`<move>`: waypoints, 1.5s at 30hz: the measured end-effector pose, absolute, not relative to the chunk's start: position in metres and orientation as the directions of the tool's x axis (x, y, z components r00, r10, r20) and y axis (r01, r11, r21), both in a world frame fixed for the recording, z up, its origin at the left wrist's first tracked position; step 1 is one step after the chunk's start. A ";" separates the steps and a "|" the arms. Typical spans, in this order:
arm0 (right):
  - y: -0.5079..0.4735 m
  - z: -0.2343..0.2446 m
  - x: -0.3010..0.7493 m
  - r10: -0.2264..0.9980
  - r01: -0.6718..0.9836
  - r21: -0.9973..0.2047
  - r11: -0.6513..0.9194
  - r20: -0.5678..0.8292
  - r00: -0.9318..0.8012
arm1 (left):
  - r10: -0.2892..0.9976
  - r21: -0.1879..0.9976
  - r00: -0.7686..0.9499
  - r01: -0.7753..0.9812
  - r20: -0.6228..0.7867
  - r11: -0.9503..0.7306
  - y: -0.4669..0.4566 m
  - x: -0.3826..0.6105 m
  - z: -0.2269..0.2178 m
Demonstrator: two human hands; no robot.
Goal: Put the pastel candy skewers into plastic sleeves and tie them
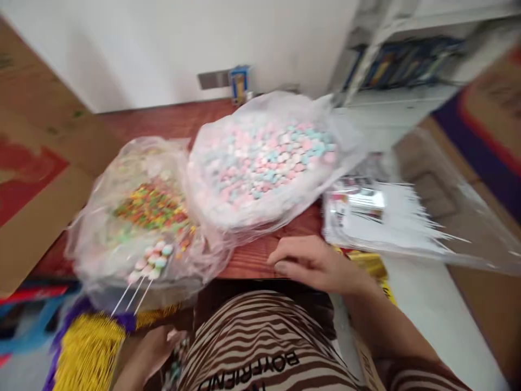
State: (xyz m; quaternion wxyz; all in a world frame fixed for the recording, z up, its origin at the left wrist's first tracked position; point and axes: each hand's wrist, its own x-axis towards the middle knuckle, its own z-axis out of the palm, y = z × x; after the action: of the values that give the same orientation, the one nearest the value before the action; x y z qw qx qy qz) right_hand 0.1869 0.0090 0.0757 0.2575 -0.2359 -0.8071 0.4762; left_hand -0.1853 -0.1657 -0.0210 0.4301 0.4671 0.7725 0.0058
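Note:
My right hand (311, 263) rests on the front edge of the brown table (254, 260), fingers curled in and pressed together, with nothing visible in them. Low by my lap is my left hand (152, 347), blurred, its fingers partly hidden. It is beside a clear bag (177, 364) with pinkish and teal bits in it; a small pink piece (174, 335) shows at its fingertips. Three marshmallow skewers (152, 260) lie on a clear plastic bag of colourful candy (150, 209), white sticks pointing towards me. A large bag of pink, white and blue marshmallows (272, 157) lies behind.
At right, a clear pack of white sticks (394, 217) lies beside an open cardboard box (431, 184). Another cardboard box (49, 163) stands at left. Yellow and purple fringe (87, 353) hangs at lower left. A small blue box (239, 84) stands by the wall.

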 end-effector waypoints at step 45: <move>-0.027 0.027 0.146 0.999 -0.293 -0.956 0.004 -0.008 0.038 | 0.963 0.706 0.251 -0.665 -0.095 0.243 -0.024 0.033 0.009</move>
State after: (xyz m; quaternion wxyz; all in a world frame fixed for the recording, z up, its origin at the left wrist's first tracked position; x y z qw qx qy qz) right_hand 0.1464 -0.0270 0.0269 0.5776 -0.4305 -0.4101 0.5593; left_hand 0.0329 -0.0240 0.0090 0.7410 0.2766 0.2694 0.5494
